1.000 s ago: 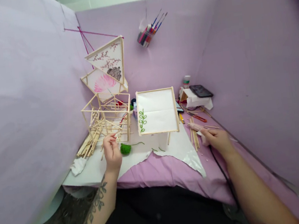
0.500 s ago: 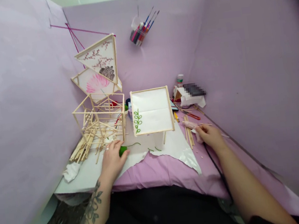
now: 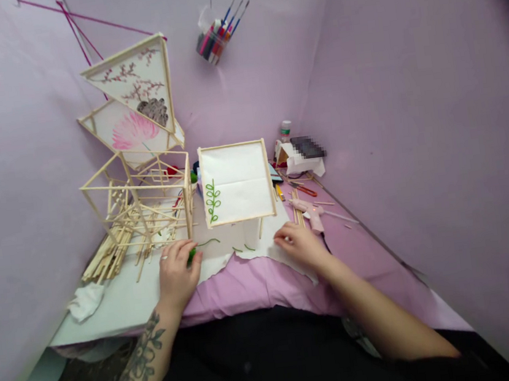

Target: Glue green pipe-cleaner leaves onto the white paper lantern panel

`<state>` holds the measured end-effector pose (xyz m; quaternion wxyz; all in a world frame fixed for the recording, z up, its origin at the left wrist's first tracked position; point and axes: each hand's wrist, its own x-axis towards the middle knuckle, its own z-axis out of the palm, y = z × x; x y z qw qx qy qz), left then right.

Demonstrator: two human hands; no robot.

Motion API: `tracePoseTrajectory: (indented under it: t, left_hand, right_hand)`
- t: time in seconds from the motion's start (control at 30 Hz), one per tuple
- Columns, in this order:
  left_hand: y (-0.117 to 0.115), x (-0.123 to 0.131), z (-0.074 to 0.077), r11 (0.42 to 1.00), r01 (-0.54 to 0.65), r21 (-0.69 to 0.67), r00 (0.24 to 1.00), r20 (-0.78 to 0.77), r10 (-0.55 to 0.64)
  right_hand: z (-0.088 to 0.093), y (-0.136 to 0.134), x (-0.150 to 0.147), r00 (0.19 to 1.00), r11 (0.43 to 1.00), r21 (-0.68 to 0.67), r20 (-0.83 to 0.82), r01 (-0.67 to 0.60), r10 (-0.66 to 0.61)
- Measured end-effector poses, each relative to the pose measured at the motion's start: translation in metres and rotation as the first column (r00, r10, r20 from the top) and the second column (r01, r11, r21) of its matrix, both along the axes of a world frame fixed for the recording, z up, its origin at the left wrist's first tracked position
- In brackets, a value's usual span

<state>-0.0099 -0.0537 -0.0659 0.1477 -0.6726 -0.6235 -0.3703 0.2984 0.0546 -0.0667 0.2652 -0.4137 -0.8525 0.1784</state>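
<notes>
My left hand (image 3: 177, 273) rests on the table with its fingers curled over a small ball of green yarn (image 3: 192, 255). A loose end of the yarn trails to the right. My right hand (image 3: 299, 245) hovers over the white sheet with fingers loosely bent and slightly apart, and I see nothing in them. Between and beyond the hands stands a square stick frame (image 3: 237, 183) covered in white paper, with a green leafy sprig along its left side. Short green yarn pieces (image 3: 249, 247) lie in front of it. A pink glue gun (image 3: 311, 211) lies right of my right hand.
An open stick frame (image 3: 137, 186) stands at left over a pile of wooden sticks (image 3: 110, 253). Painted panels (image 3: 140, 87) hang above it. A utility knife (image 3: 305, 190) and a bottle (image 3: 285, 130) are at the back right. Crumpled tissue (image 3: 86, 301) lies front left.
My right hand has let go of the glue gun and moved left toward the middle. My left hand stays on the green yarn ball. The view has shifted right and down.
</notes>
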Motion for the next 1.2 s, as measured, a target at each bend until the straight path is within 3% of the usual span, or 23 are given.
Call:
tracePoseTrajectory:
  t: [0.07,0.2,0.37,0.5,0.67,0.8,0.97,1.1,1.2]
  left_hand:
    - [0.0,0.002,0.0,1.0,0.026,-0.015,1.0,0.007,-0.026]
    - [0.0,0.0,-0.002,0.999,0.033,-0.017,0.999,0.028,-0.032]
    - [-0.001,0.0,0.0,1.0,0.026,-0.007,0.998,0.052,-0.026]
    - [0.001,0.026,0.01,1.0,-0.016,-0.002,0.982,0.191,0.016]
    - [0.024,0.078,0.019,0.963,0.212,-0.169,0.826,0.557,-0.084]
    - [0.038,0.096,0.013,0.935,0.276,-0.222,0.663,0.748,-0.018]
    - [0.034,0.093,0.006,0.932,0.323,-0.163,0.647,0.757,-0.092]
    - [0.035,0.093,0.007,0.901,0.401,-0.165,0.517,0.853,-0.074]
    - [0.037,0.094,0.006,0.897,0.421,-0.136,0.432,0.9,-0.066]
  right_hand:
    - [0.0,-0.019,-0.031,0.997,0.999,-0.038,0.079,-0.007,0.01]
    - [-0.003,-0.035,-0.066,0.959,0.979,-0.015,0.207,0.201,-0.194]
    - [-0.007,-0.034,-0.072,0.948,0.987,0.002,0.277,0.163,-0.158]
    - [-0.01,-0.033,-0.074,0.939,0.984,0.001,0.3,0.177,-0.169]
    - [-0.014,-0.027,-0.066,0.964,0.964,0.039,-0.032,0.263,-0.262]
    - [-0.017,-0.025,-0.059,0.961,0.97,0.161,-0.239,0.18,-0.139]
    - [-0.021,-0.028,-0.066,0.976,0.956,0.286,-0.217,0.063,0.0]
    - [-0.022,-0.032,-0.074,0.989,0.936,0.35,-0.146,0.023,0.03]
    - [-0.019,-0.034,-0.072,0.971,0.946,0.323,-0.235,0.029,0.05]
